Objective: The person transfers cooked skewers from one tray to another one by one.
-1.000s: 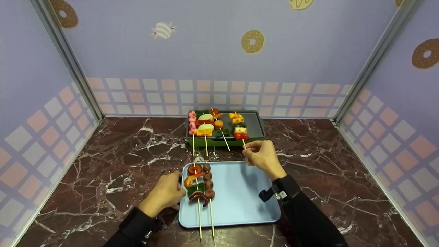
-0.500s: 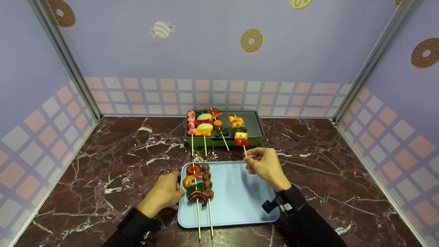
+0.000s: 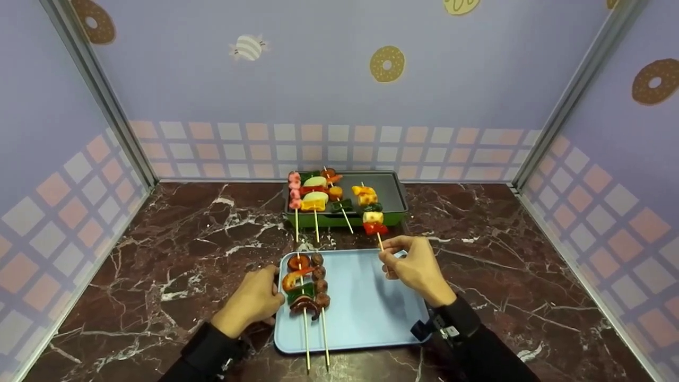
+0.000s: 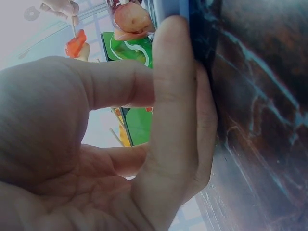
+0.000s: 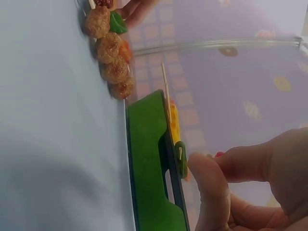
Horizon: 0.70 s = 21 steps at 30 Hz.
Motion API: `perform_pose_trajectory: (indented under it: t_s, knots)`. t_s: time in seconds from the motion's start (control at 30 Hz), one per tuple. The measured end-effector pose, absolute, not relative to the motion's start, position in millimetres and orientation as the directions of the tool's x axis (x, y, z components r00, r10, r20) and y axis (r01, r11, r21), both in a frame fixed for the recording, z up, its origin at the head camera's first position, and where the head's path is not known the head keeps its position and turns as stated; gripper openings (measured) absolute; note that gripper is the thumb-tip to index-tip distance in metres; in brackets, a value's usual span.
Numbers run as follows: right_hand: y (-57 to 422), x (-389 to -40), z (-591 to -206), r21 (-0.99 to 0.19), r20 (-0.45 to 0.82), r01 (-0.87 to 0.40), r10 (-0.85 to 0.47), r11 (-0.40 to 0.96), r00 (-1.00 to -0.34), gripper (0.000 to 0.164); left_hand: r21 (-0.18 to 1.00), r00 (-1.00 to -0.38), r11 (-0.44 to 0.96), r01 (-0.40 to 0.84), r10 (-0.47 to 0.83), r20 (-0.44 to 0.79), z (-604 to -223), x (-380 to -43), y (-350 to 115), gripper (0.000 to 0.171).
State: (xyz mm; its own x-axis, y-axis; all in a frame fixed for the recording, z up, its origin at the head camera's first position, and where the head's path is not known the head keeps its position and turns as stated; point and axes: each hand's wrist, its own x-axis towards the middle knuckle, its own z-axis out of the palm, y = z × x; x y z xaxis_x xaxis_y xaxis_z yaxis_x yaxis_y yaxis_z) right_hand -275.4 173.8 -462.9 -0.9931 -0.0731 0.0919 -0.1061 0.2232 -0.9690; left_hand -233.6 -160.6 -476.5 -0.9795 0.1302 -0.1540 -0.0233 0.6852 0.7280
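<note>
My right hand (image 3: 416, 268) pinches the bare stick of a vegetable skewer (image 3: 373, 217) between thumb and fingers. Red, white, green and yellow pieces run up that skewer, its far end over the front of the grill (image 3: 390, 193). Beneath this hand lies a light blue tray (image 3: 366, 318). At the tray's left edge my left hand (image 3: 252, 300) grips the rim, as the left wrist view shows with the curled fingers (image 4: 171, 96). Beside it on the tray lie a meatball skewer (image 3: 321, 286) and a shrimp skewer (image 3: 301, 292), sticks pointing toward me.
On the grill's left half lie a pink skewer (image 3: 295, 191), a yellow-and-red vegetable skewer (image 3: 314, 199) and a slanted one with green pepper (image 3: 342, 206). The grill's green base (image 5: 149, 159) stands just beyond the tray. Patterned walls (image 3: 339, 143) enclose the marble counter (image 3: 201, 254).
My right hand has drawn the vegetable skewer toward me, partly off the grill and closer over the tray. The left hand has stayed at the tray's edge.
</note>
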Motion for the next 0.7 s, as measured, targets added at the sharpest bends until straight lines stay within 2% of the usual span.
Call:
perform_pose_trajectory:
  t_s: [0.17,0.7]
  knots:
    - [176,-267,-463,-0.972,0.083,-0.101,-0.094,0.211,-0.992,0.015,0.728,-0.981,0.685,0.023,0.154,-0.115,-477,-233,-161,0.063]
    - [173,-243,-460,-0.962,0.079,-0.112,-0.140,0.247,-0.987,0.018,0.742,-0.982,0.670,0.018,0.153,-0.114,-477,-231,-161,0.067]
